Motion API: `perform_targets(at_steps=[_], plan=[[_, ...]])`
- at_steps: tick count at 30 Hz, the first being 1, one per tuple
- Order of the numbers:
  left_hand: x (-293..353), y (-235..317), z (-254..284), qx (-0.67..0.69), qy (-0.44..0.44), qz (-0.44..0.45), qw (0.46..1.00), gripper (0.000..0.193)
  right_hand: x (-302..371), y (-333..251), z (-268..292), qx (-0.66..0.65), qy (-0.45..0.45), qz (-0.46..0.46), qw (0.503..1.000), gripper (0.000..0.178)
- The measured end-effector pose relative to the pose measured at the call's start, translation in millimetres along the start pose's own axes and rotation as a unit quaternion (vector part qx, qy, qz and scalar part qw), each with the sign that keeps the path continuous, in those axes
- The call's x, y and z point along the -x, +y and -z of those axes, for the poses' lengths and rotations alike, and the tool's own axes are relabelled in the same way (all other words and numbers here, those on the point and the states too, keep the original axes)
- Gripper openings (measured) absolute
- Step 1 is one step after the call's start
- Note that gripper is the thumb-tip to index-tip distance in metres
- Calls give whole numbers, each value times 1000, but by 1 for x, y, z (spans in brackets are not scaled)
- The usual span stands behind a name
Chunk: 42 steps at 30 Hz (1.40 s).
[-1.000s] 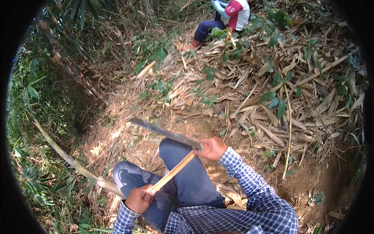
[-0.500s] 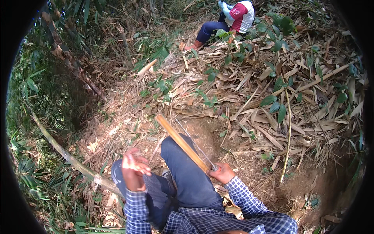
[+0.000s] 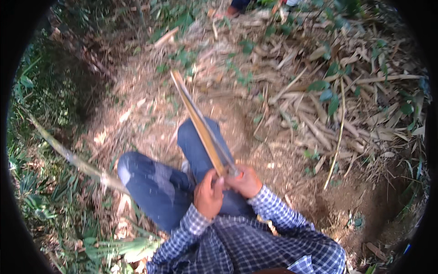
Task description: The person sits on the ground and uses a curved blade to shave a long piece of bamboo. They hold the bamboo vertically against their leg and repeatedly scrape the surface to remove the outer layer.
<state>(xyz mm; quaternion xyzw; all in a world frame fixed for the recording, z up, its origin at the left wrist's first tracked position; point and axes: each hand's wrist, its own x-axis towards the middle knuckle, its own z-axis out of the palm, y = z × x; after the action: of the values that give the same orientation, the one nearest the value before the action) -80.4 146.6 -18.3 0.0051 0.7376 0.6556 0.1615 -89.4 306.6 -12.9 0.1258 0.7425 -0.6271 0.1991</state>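
Observation:
In front of my lap a yellow-brown bamboo slat (image 3: 194,115) points up and away, slanting left. Along its right side lies the thin, blurred blade of a long knife (image 3: 221,150); blade and slat nearly touch toward the far tip. My right hand (image 3: 245,181) is closed round the knife's handle end, where a grey metal collar shows. Close against it, my left hand (image 3: 210,193) is closed at the slat's lower end, thumb and fingers together. The fingers partly hide that end of the slat.
My bent knees (image 3: 145,172) are below the slat. A long bamboo pole (image 3: 73,157) lies at the left. Dry bamboo leaves (image 3: 315,123) cover the slope at right, with a thin yellow stem (image 3: 339,132). Another person's foot (image 3: 230,12) shows at the top edge.
My left hand has come from the raised, open position at left to the slat's lower end beside my right hand. Knife and slat now lie closer together. The view has tilted down.

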Motion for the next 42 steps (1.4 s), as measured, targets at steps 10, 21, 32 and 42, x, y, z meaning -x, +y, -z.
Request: perform_targets(at_steps=[10, 21, 32, 42], plan=[[-4, 1, 14, 111, 10, 67, 992, 19, 6, -6, -18, -34, -40, 97, 994, 35], [-7, 6, 33, 199, 61, 86, 974, 15, -5, -4, 9, 349, 19, 177, 920, 33], [-1, 31, 33, 247, 53, 197, 947, 29, -43, -9, 29, 444, 34, 217, 869, 28], [16, 29, 28, 223, 62, 180, 956, 33, -65, -14, 37, 443, 55, 218, 868, 25]])
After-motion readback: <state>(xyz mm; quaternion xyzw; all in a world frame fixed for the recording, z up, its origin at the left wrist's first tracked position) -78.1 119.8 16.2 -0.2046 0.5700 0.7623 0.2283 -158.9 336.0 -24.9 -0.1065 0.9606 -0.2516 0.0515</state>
